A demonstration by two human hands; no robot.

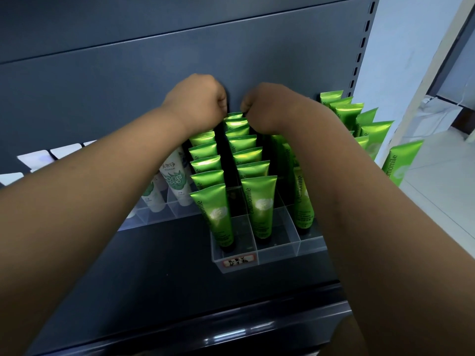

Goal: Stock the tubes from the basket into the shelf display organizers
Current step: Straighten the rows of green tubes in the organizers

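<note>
A clear divided organizer (277, 249) stands on the dark shelf and holds rows of upright green tubes (253, 170). Both of my arms reach over it to its back. My left hand (203, 98) and my right hand (267, 106) are curled, knuckles up, on either side of the rearmost green tube (233, 116) of the middle row. Their fingertips close on its top corners, though the tips themselves are hidden. My right forearm covers most of the organizer's right row. The basket is out of view.
White tubes (174, 176) stand in a second clear organizer to the left. More green tubes (341, 109) stand to the right, up to the shelf's end. The grey back panel (128, 73) rises right behind my hands. The shelf's front lip (231, 319) runs below.
</note>
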